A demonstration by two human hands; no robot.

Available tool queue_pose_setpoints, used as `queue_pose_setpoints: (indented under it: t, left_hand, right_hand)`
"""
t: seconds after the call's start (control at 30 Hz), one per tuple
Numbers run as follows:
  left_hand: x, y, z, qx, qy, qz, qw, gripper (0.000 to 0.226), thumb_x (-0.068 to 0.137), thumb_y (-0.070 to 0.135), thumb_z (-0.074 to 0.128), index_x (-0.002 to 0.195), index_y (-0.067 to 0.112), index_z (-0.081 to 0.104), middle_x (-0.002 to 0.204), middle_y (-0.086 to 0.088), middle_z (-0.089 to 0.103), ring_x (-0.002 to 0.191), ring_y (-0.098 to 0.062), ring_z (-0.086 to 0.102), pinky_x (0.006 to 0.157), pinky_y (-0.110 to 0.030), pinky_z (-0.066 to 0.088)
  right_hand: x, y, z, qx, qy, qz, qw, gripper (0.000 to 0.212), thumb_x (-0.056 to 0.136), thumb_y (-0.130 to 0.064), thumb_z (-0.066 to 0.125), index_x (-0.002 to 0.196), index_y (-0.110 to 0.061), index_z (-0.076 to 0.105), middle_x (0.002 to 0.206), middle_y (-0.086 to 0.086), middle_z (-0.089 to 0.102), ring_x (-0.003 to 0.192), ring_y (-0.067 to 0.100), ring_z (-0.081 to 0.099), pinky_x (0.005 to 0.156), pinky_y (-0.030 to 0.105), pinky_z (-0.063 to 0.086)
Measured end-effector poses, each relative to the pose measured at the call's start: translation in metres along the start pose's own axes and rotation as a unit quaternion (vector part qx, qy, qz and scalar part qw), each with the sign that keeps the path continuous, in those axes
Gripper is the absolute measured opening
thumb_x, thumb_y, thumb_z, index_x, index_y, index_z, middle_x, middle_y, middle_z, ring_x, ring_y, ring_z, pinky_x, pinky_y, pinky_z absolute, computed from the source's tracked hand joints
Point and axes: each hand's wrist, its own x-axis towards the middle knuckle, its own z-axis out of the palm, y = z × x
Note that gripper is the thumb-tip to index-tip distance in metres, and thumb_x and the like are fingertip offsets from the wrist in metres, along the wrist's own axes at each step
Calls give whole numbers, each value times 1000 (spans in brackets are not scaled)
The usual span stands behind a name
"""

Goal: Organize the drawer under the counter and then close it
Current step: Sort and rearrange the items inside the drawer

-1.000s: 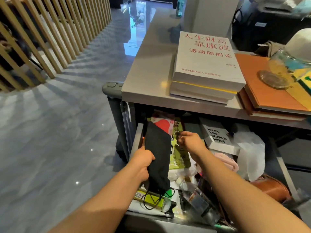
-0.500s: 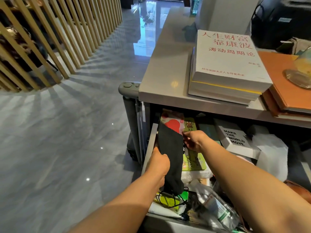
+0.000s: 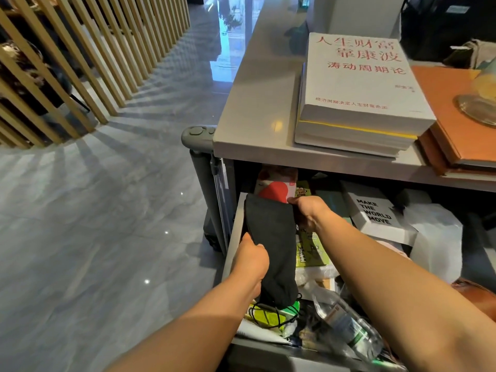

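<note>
Right hand (image 3: pixel 308 210): we have slid it from the right edge of the black pouch (image 3: pixel 271 245) up to the top right corner, where it now pinches the fabric.
Black pouch: its upper end now lies spread wider and flatter (a second ago it was a narrower strip).
Our view: we have turned our head leftward, so the counter (image 3: pixel 257 103) sits further right, the glass jar (image 3: pixel 480 103) is cut by the edge, and the white hat is gone.
</note>
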Motion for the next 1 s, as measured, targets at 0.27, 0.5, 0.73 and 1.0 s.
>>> queue_pose_setpoints:
  t: [0.27,0.5,0.73,1.0]
  left_hand:
    - [6,-4,0,-14,-8,4,1000,46,99,6,32,144,13,32,143,-10,44,127,-31,44,106,-46,38]
    - [8,-1,8,-130,-27,-94,987,38,98,19,45,135,10,45,134,-15,52,119,-34,51,102,-48,42]
    - [-9,11,2,-259,-179,-144,938,32,90,38,55,101,11,68,91,-19,72,75,-32,68,68,-41,52]
    - [-28,8,16,-323,-300,-107,891,31,83,12,57,113,5,61,101,-20,69,88,-31,67,78,-46,52]
  right_hand:
    - [-32,1,-88,-231,231,-200,924,18,89,-11,53,84,2,65,82,22,60,80,28,57,70,35,41]
    - [-80,27,-102,37,85,-99,991,16,84,0,53,85,9,66,66,20,64,55,23,57,57,28,49]
    - [-102,53,-36,-60,-84,-47,994,25,94,-15,52,109,2,62,93,17,70,78,26,68,67,33,56]
    - [-112,47,-74,62,-171,-2,983,57,63,-27,77,112,-2,62,97,19,72,80,29,71,70,36,58]
